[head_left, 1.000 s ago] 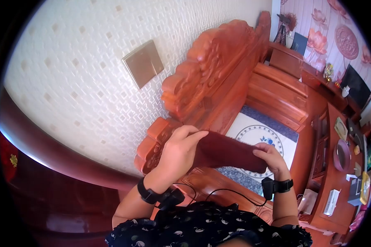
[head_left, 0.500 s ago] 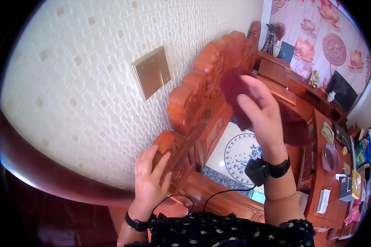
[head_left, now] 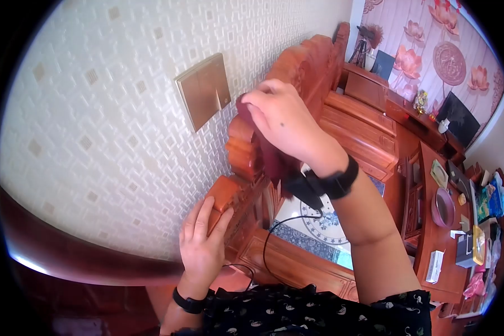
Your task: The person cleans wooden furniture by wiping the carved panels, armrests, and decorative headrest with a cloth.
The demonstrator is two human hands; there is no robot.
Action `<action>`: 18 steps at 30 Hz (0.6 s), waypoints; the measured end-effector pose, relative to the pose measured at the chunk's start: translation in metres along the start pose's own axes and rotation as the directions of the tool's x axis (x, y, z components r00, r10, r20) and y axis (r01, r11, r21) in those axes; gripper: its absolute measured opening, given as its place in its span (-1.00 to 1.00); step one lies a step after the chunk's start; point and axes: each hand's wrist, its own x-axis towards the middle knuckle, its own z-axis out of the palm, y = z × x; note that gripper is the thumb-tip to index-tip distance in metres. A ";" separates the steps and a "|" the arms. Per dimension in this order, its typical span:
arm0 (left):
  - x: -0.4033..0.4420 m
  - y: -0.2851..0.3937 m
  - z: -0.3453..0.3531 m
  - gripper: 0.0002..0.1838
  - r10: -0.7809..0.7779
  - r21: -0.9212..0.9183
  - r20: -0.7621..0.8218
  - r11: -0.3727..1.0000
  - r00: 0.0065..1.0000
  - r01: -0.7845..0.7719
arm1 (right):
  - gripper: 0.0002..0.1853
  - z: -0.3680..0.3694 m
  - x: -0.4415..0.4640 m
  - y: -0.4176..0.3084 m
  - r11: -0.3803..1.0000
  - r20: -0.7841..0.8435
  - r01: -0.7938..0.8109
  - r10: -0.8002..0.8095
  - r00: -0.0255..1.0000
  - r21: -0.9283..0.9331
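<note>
In my right hand [head_left: 277, 115] is a dark red cloth [head_left: 271, 159], pinched at its top and hanging down in front of the carved wooden sofa back [head_left: 242, 148]. That hand is raised just right of the gold switch plate [head_left: 203, 92] on the wall. My left hand [head_left: 203, 238] rests with fingers apart on the lower wooden step at the sofa's near end [head_left: 221, 193], holding nothing. Part of the cloth is hidden behind my right hand and wrist.
A dark, glossy curved rail [head_left: 84, 263] runs along the lower left. On the wooden table [head_left: 425, 224] at right stand a pink basin [head_left: 443, 207] and a white box [head_left: 434, 266]. A thin black cable [head_left: 269, 241] loops between my arms.
My left hand has let go of the cloth and come down onto the sofa's end. My right hand has carried the cloth up, then left towards the switch plate.
</note>
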 end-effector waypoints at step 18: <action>-0.002 0.001 0.001 -0.57 -0.003 0.051 -0.021 0.999 1.000 0.004 | -0.86 -0.004 -0.018 -0.006 0.998 -0.125 -0.067 0.064 0.990 -0.019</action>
